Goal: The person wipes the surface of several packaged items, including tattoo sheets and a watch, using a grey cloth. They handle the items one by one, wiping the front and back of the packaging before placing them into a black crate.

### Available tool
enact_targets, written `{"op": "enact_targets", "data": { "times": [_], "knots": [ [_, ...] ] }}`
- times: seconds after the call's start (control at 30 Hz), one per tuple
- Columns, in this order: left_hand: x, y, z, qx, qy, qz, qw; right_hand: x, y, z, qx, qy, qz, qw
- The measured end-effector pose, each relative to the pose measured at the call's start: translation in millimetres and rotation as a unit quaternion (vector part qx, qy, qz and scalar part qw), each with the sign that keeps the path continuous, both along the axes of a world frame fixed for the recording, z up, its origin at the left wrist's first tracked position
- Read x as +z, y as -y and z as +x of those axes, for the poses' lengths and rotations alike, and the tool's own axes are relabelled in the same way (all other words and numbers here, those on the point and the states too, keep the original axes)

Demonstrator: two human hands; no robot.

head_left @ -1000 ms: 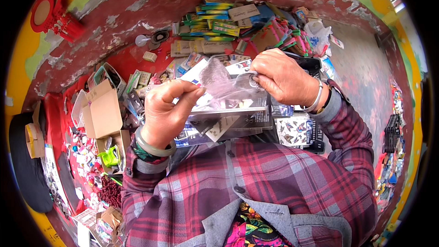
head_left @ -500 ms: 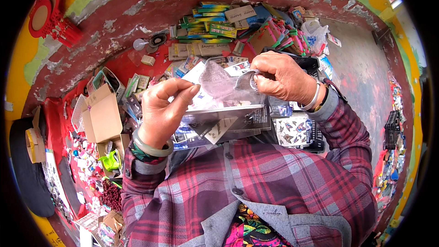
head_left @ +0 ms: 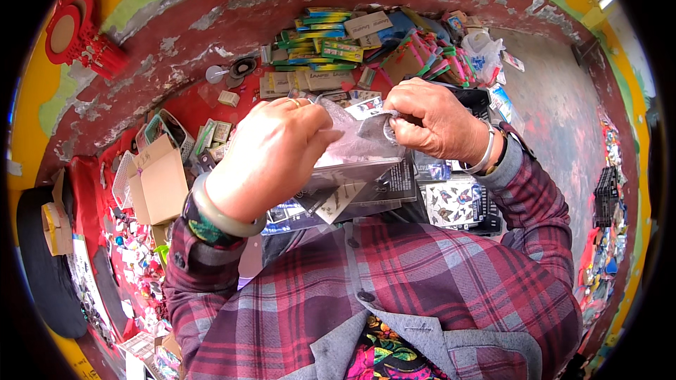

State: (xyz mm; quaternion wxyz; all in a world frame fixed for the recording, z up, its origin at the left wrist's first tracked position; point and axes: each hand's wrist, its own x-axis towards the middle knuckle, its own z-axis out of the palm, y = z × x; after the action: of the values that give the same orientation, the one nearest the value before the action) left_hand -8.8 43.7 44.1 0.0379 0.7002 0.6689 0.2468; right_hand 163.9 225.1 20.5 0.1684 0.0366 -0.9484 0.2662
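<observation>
A sheer, greyish plastic bag (head_left: 350, 142) stretches between my two hands above my lap. My right hand (head_left: 440, 121) pinches its dark, folded-over edge between thumb and fingers. At the left side of the bag, my left hand (head_left: 276, 151) has its fingers curled together at the upper edge; the back of the hand partly hides the grip. Just beneath lies a stack of flat packs (head_left: 387, 186) with dark and clear sleeves. To its right sits a white sheet with dark butterfly pictures (head_left: 452, 200).
Beyond my hands, yellow-green boxes (head_left: 324, 35) are piled on red cloth beside pink and green packs (head_left: 436, 56). An open cardboard box (head_left: 160, 183) and a white basket (head_left: 169, 130) stand at left. A black crate (head_left: 604, 197) is far right.
My left hand has moved right and forward, from beside the bag to its upper left edge, turning its back into view. My right hand stays nearly in place, keeping its pinch.
</observation>
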Motion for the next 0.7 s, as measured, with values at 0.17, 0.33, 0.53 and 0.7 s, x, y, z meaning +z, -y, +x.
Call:
{"op": "enact_targets", "data": {
  "times": [0.17, 0.33, 0.53, 0.7],
  "knots": [
    [-10, -5, 2, -0.003, 0.136, 0.015, 0.991, 3, -1, 2, -0.007, -0.011, 0.016, 1.0],
    [-17, -4, 6, 0.002, 0.185, -0.004, 0.983, -7, -5, 7, -0.016, -0.009, -0.003, 1.0],
    [-21, -4, 6, 0.008, 0.205, 0.014, 0.979, -15, -24, 14, -0.037, 0.087, -0.199, 0.975],
    [-21, -2, -1, -0.012, 0.219, 0.03, 0.975, -26, -51, 17, -0.063, 0.05, -0.498, 0.864]
  ]
}}
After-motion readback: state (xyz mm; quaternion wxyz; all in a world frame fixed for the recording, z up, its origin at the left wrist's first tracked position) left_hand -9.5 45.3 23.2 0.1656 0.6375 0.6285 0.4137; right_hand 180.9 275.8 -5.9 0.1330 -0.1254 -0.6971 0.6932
